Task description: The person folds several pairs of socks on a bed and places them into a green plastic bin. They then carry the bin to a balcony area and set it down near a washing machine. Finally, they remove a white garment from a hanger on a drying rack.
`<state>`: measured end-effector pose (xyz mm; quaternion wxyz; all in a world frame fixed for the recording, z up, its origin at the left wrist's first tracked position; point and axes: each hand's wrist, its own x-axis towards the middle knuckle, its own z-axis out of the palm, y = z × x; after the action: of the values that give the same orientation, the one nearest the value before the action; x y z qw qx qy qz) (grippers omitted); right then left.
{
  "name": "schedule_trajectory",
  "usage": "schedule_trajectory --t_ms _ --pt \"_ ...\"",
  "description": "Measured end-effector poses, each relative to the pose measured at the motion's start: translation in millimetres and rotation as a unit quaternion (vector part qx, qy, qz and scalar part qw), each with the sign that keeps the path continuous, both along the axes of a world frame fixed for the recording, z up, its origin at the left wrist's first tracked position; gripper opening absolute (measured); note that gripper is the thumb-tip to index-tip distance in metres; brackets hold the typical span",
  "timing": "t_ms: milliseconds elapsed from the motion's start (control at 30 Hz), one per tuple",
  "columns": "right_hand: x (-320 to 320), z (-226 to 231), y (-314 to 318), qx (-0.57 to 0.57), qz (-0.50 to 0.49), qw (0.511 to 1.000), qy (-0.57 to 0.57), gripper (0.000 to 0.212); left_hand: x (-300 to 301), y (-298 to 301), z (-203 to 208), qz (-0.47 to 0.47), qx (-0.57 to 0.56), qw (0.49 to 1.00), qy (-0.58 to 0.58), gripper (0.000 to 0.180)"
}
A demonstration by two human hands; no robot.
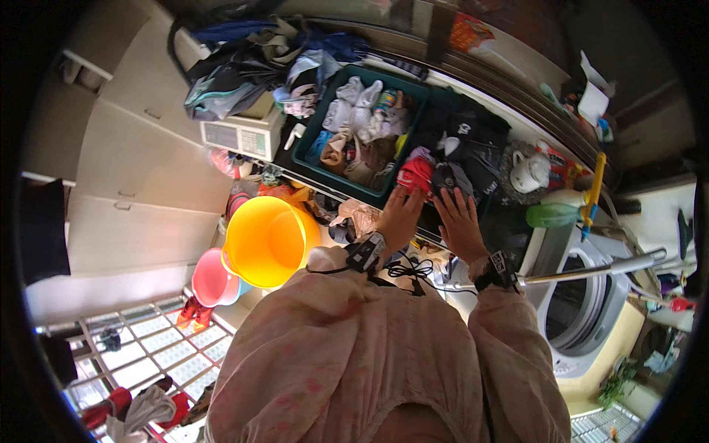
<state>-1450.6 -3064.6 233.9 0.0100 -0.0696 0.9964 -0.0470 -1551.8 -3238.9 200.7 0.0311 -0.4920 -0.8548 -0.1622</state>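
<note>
My left hand [399,218] rests against a red garment [415,174] at the near edge of a pile of dark clothes [473,140]. My right hand [459,220] lies flat, fingers spread, just below a grey and black piece of clothing [450,176]. Both wrists wear black bands with cables. A green plastic basket [310,136] filled with small pale and beige clothes stands to the left of the pile. I cannot tell whether either hand grips the cloth.
An orange bucket [267,240] and a pink bucket [210,277] sit at lower left. A white scale [242,136] stands beside the basket under heaped clothes [244,66]. A washing machine [580,295] is at right, with a white teapot [529,172] and green bottle [554,215] nearby.
</note>
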Motion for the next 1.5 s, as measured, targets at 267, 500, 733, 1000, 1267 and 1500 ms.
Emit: schedule_trajectory --t_ms 267,500,733,1000,1267,1500 --pt "-3 -5 1 0.024 0.004 1.000 -0.012 0.074 -11 10 19 0.021 0.004 0.999 -0.038 0.049" --pt "-2 -3 0 0.021 -0.001 1.000 0.007 0.071 12 -15 21 0.039 0.049 0.997 -0.037 0.065" --pt "-3 7 0 0.000 0.005 1.000 0.010 0.063 4 -4 7 0.046 0.108 0.993 -0.005 0.053" --pt "11 13 -15 -0.104 -0.061 0.991 0.059 0.051 -16 10 5 0.067 0.047 0.996 -0.043 0.030" --pt "7 1 -21 -0.146 -0.148 0.976 0.067 0.052 -14 3 14 0.011 0.044 0.998 -0.051 0.051" --pt "-2 -23 -21 -0.106 -0.128 0.986 0.031 0.053 -19 -2 17 -0.030 -0.034 0.998 -0.037 0.049"
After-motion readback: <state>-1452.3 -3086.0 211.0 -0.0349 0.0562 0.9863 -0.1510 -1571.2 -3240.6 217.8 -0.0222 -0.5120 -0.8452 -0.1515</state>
